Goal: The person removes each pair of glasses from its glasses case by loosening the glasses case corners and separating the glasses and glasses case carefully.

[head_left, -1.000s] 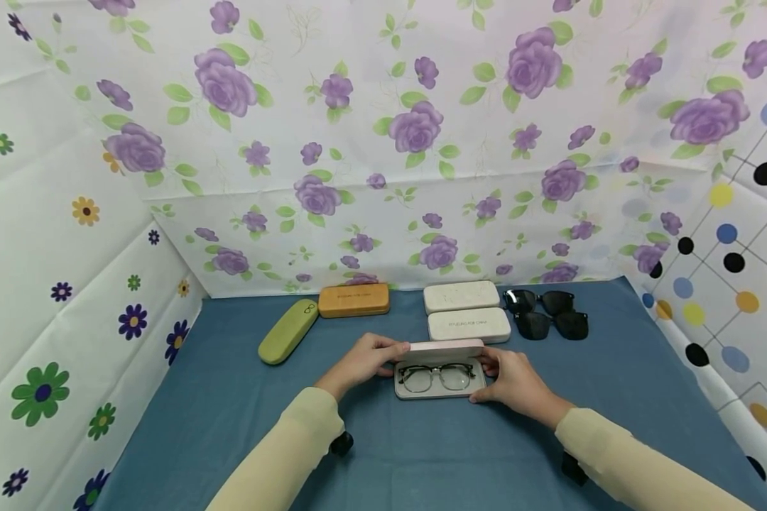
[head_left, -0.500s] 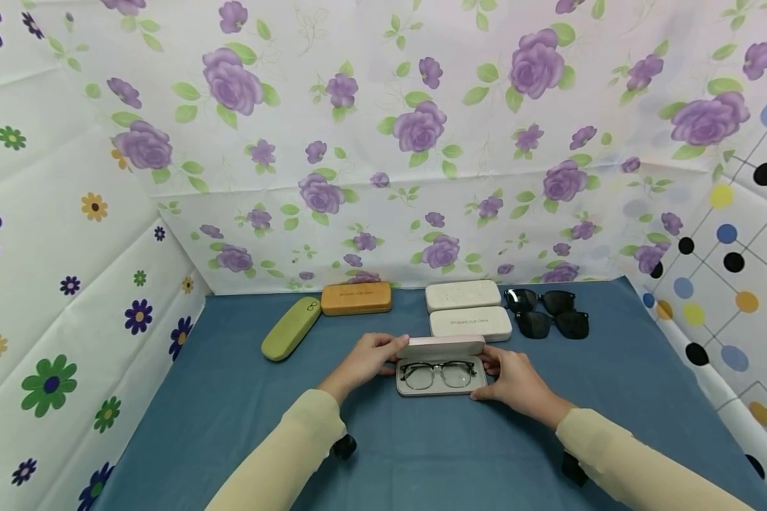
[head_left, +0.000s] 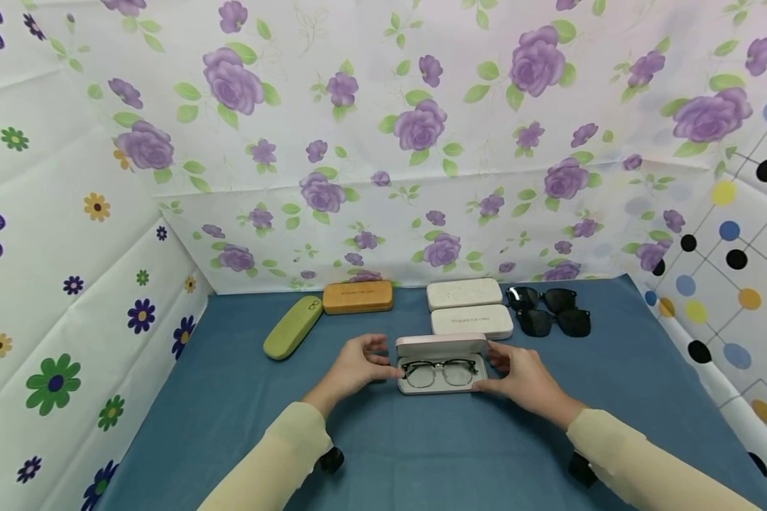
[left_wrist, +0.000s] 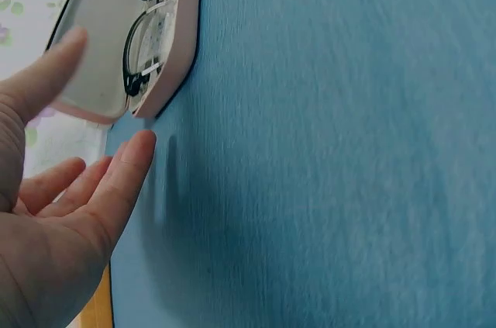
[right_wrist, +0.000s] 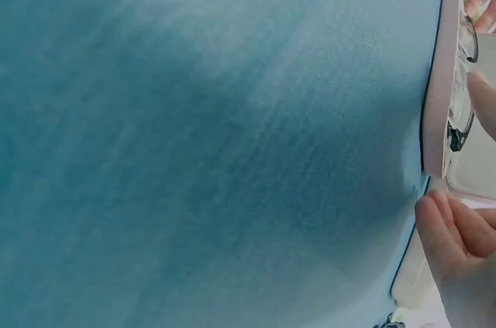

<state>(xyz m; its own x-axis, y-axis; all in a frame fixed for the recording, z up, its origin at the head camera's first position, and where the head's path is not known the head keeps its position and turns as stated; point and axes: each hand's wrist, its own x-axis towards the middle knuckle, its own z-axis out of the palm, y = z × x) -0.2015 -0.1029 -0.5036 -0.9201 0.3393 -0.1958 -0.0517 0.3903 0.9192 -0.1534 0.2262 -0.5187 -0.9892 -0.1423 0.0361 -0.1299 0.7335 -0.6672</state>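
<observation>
An open pale pink glasses case [head_left: 441,345] lies in the middle of the table in the head view, its lid raised at the back. Inside sits a pair of black-framed eyeglasses [head_left: 471,367] with clear lenses. At the case's left end is my left hand [head_left: 356,367], thumb and fingers spread apart; the left wrist view shows a gap between its fingertips [left_wrist: 142,142] and the case. My right hand [head_left: 525,377] is by the right end, thumb near the front corner and fingers behind. In the right wrist view its thumb [right_wrist: 482,103] overlaps the case, with nothing pinched.
Behind the case lie two closed white glasses cases [head_left: 471,321], one behind the other. Two pairs of dark sunglasses [head_left: 574,323] are to their right. An orange case [head_left: 358,298] and a green case [head_left: 292,328] lie at the back left. Patterned cloth walls [head_left: 383,213] enclose the table.
My left hand has let go of the lid and drawn left, fingers spreading. My right fingers have loosened from the case's right end. The lid stays up and the eyeglasses stay inside.
</observation>
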